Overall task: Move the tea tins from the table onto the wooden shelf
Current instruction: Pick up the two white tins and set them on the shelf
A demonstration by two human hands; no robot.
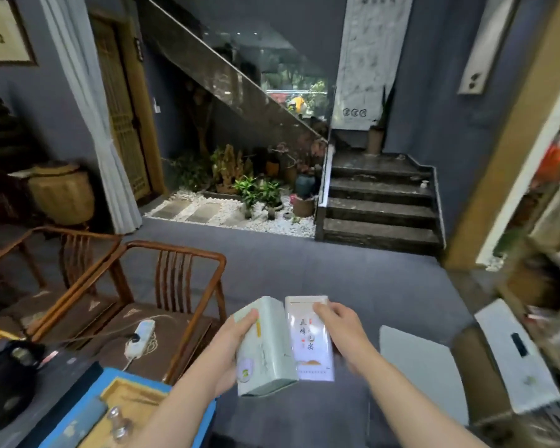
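Hands clamped: left hand [236, 347] grips green tin [265, 350], right hand [340, 334] white tin [309, 344]; edges touching, open floor [337, 273] ahead.

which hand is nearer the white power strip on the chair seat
Left. The left hand, holding the pale green tin, is just right of the power strip; the right hand, on the white tin, is farther right.

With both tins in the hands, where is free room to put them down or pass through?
Free: the grey floor between the wooden chair and the blurred shelf on the right. Crowded: the chair seat holds a power strip; white boxes lie below the shelf.
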